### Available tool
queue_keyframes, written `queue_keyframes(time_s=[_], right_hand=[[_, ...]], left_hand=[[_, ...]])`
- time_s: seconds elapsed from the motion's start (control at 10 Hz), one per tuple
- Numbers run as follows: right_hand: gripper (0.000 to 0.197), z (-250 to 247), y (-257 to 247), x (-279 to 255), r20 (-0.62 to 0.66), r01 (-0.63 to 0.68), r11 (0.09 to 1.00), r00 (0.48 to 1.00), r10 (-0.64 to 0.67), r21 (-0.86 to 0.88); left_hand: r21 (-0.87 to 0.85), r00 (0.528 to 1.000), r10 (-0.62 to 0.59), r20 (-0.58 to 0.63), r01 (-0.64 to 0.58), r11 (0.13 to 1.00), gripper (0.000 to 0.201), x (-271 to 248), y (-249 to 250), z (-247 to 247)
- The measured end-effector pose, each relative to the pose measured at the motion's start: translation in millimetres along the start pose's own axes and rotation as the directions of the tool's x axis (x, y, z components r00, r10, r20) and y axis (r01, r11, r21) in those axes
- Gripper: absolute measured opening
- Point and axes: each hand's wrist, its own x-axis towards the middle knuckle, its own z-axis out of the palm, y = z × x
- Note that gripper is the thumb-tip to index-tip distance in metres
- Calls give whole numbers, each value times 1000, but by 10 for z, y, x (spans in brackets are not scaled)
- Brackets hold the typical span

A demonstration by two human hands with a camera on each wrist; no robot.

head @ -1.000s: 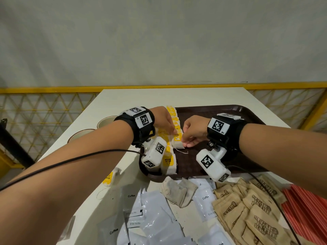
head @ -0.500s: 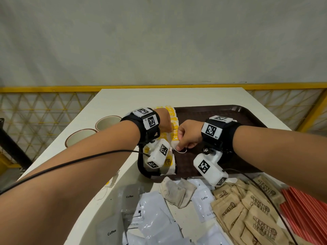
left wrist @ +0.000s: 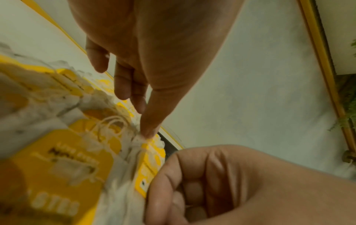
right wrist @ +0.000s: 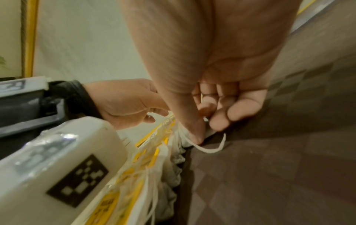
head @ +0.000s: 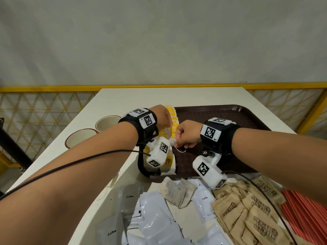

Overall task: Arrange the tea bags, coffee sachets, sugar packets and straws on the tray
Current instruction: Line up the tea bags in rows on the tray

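Observation:
A row of yellow-tagged tea bags (head: 172, 121) stands along the left edge of the brown tray (head: 230, 119). My left hand (head: 167, 125) reaches over the row. Its fingers are fairly straight and its thumb tip (left wrist: 147, 132) touches the top of one bag. My right hand (head: 178, 144) is curled beside the row. It pinches a tea bag (right wrist: 209, 132) between thumb and fingers, and a white string loop (right wrist: 212, 150) hangs below. White coffee sachets (head: 154, 218), brown sugar packets (head: 247, 209) and red straws (head: 304, 214) lie on the near table.
Two empty cups (head: 108, 123) (head: 79, 140) stand on the table left of the tray. Two loose brownish tea bags (head: 177, 191) lie just in front of the tray. Most of the tray's right part is bare. A yellow railing runs behind the table.
My right hand has shifted slightly left, closer to the tea bag row, and its string loop now hangs below the fist. My left hand has hardly moved.

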Motion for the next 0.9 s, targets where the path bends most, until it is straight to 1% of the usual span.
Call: queue_keyframes(time_s=[0.1, 0.2, 0.3, 0.4, 0.5, 0.6, 0.7, 0.8, 0.9], right_hand=[[14, -28, -6, -47, 0, 3, 999, 1000, -3, 34], [1, -142, -21, -164, 47, -15, 992, 999, 9, 128], [12, -245, -50, -214, -30, -14, 920, 999, 28, 391], [25, -278, -19, -137, -156, -17, 795, 978, 140, 606], [14, -197, -75, -64, -149, -119, 892, 968, 202, 436], [23, -79, -103, -30, -186, -156, 986, 972, 143, -60], [34, -21, -8, 278, -96, -101, 917, 984, 149, 386], [43, 12, -91, 258, -145, -108, 930, 975, 168, 351], [41, 24, -115, 265, -183, -99, 941, 969, 165, 323]], left_hand=[[-192, 988, -65, -141, 37, 981, 21, -16, -93, -26], [-388, 965, -132, -228, 34, 921, 21, -106, -175, -63], [-520, 968, -180, -177, 63, 852, 30, -230, -203, -76], [-612, 966, -239, -99, 130, 780, 42, -332, -203, -36], [-653, 949, -315, -14, 230, 722, 62, -394, -189, 36], [-656, 939, -343, 5, 262, 708, 69, -418, -178, 78], [-646, 937, -347, 28, 282, 710, 69, -432, -153, 79], [-670, 936, -349, 47, 289, 684, 69, -441, -128, 78], [-670, 936, -348, 53, 292, 682, 69, -445, -118, 75]])
